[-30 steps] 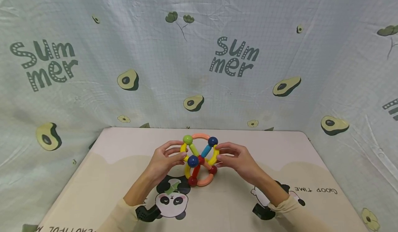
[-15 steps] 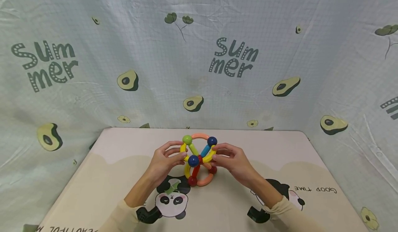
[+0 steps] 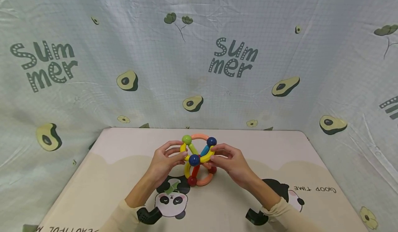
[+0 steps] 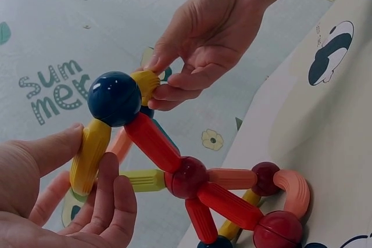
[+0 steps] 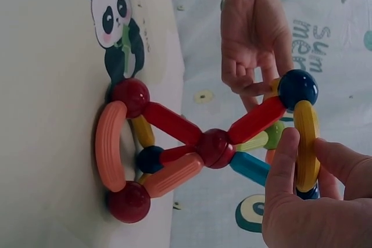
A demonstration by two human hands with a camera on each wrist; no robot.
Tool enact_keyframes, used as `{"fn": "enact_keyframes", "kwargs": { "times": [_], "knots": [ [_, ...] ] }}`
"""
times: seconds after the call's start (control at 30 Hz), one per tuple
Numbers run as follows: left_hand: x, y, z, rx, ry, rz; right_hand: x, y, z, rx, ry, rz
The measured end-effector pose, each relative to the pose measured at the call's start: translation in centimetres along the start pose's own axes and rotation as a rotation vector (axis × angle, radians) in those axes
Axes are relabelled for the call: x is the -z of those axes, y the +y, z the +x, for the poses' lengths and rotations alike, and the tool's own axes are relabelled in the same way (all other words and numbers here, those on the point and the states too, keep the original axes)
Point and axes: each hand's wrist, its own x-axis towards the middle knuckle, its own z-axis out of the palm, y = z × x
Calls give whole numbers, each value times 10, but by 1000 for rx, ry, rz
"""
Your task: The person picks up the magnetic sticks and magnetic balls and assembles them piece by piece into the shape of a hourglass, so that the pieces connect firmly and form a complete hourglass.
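A structure of magnetic balls and sticks stands on the table, between both hands. At its centre is a red ball, from which red, blue, green and salmon straight sticks spread. My left hand pinches a yellow curved stick at the upper left, below the near dark blue ball. With thumb and fingers my right hand pinches another yellow curved stick, which meets that same blue ball. A green ball and a second blue ball top the far side, joined by a salmon curved stick.
The pale table carries printed pandas and lettering. Behind it hangs a curtain with avocado prints and words. Dark red balls and a curved salmon stick form part of the structure's base.
My right hand has moved slightly left, bringing its yellow curved stick from the structure's right side round to the near blue ball. My left hand has stayed in place.
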Motion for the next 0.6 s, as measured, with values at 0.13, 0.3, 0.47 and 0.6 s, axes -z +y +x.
{"fn": "enact_keyframes", "kwargs": {
  "times": [0.13, 0.3, 0.47, 0.6],
  "knots": [
    [0, 0, -1, 0, 1, 1, -1, 0, -1, -8, 5, 1],
    [-1, 1, -2, 3, 9, 17, -2, 0, -2, -31, 22, 3],
    [-3, 2, -2, 1, 21, 38, -1, 0, -3, -36, 20, 28],
    [-3, 3, -2, 5, 22, 45, 1, 1, -3, -30, 4, 17]
  ]
}}
